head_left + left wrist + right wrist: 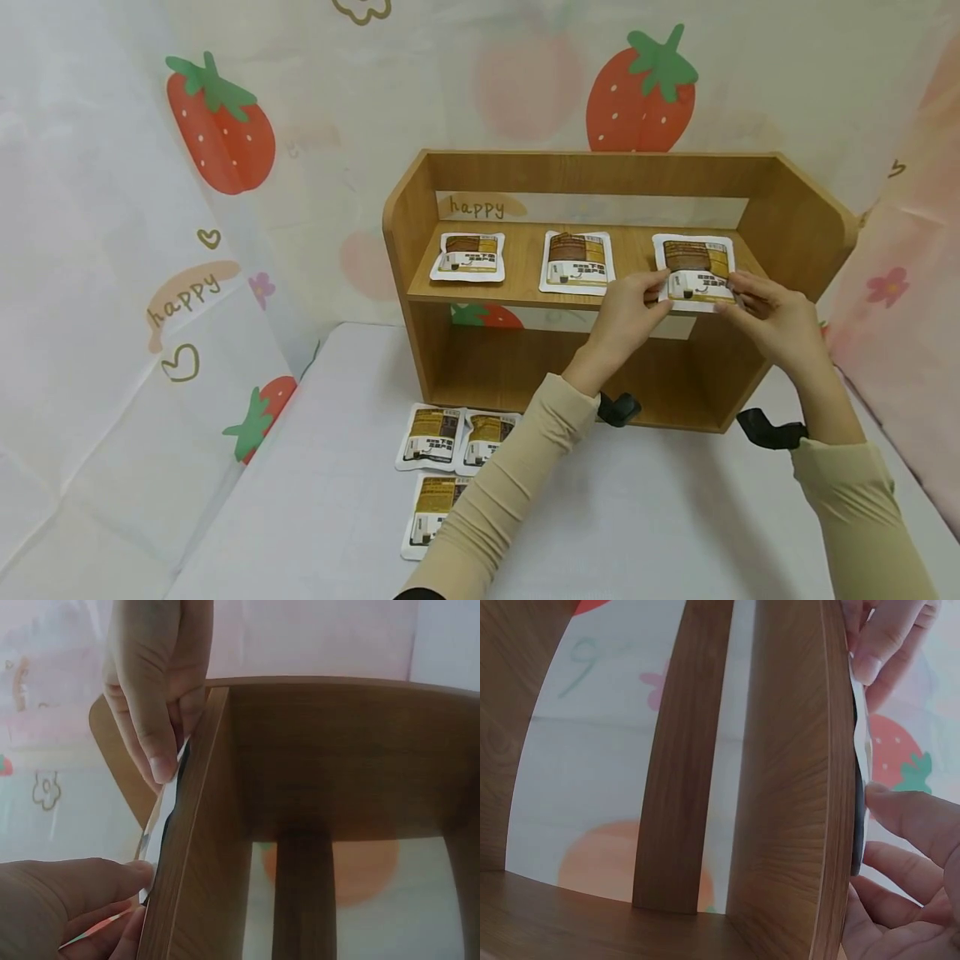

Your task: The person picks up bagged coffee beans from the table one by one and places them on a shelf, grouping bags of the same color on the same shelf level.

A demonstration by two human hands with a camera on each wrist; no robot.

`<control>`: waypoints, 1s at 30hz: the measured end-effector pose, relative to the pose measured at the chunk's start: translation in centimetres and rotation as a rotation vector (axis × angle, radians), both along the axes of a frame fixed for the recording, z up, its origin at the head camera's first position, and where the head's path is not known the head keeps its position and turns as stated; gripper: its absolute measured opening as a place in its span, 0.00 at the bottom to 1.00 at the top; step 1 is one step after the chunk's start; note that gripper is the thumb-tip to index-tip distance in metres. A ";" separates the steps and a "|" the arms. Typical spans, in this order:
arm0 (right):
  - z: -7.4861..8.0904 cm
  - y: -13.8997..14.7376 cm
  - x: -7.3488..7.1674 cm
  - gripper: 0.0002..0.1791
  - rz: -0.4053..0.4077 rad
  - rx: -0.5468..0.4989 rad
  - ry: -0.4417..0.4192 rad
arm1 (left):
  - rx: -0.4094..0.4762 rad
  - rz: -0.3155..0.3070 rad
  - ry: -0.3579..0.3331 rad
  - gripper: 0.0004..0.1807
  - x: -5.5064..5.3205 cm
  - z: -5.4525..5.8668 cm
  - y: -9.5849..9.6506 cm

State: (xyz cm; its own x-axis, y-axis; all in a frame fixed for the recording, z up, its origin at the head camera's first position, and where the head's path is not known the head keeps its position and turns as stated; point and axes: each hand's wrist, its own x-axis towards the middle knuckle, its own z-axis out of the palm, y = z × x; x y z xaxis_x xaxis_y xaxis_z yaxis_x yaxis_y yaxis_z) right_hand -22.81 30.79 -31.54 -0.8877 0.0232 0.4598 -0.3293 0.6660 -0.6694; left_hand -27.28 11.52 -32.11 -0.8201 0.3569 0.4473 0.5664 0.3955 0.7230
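On the right part of the upper shelf lies a white sealed pouch with a brown and gold printed label. My left hand pinches its left edge between thumb and fingers, and my right hand pinches the right edge. In the left wrist view the pouch appears edge-on, close over the shelf board, a hand at either end. Two matching pouches rest on the same shelf: one in the middle, one at the left.
Below is the wooden rack's lower shelf. Several more pouches lie on the white tabletop in front of the rack's left side, partly covered by my left sleeve. A strawberry-printed sheet hangs behind.
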 end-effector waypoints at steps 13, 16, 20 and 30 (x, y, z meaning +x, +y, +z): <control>0.2 0.2 -0.4 0.27 -0.017 -0.002 -0.024 | -0.063 0.017 0.000 0.19 -0.4 0.4 0.3; 0.2 0.1 -0.4 0.27 -0.034 -0.001 -0.022 | -0.085 0.024 0.016 0.18 -0.5 0.4 0.4; 0.1 0.0 -0.5 0.27 -0.061 -0.004 -0.019 | -0.139 0.046 0.066 0.18 -0.5 0.4 0.6; -0.6 -0.6 -0.6 0.21 -0.100 -0.018 0.095 | -0.160 0.113 0.170 0.17 -0.5 -0.1 1.0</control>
